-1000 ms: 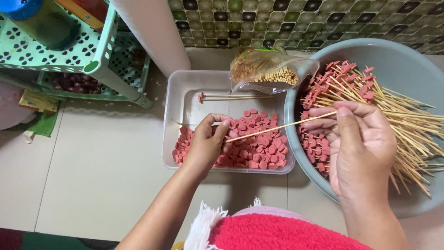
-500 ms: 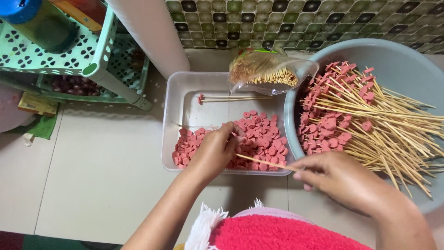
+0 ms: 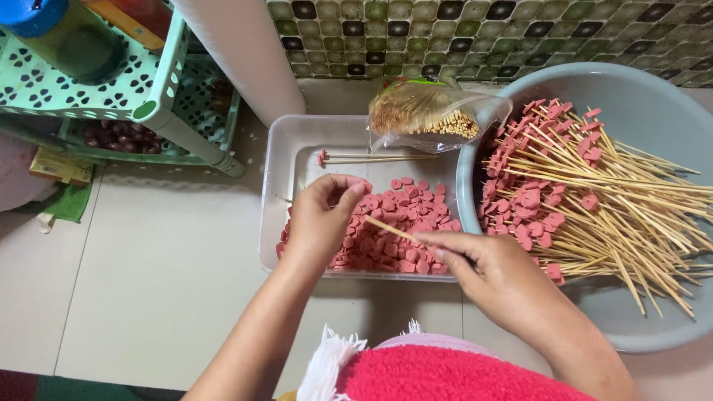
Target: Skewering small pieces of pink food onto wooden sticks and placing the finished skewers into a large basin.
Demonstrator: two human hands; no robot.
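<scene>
Skewer [image 3: 388, 229] tip hidden behind left hand [image 3: 321, 219], fingers pinched together; shaft pinched by right hand [image 3: 499, 273]. Pink slices held in clear tray [image 3: 276, 167]; loaded skewers piled in grey basin [image 3: 653, 89].

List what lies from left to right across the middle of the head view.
Mint-green plastic lattice rack → clear rectangular plastic tub of pink sausage slices → left hand → thin bamboo skewer → right hand → grey round plastic basin of loaded skewers.

The right hand [image 3: 505, 278] is drawing the skewer [image 3: 388, 229] nearer the left hand [image 3: 321, 219], which is lifting a sausage slice from the tray [image 3: 286, 160].
</scene>
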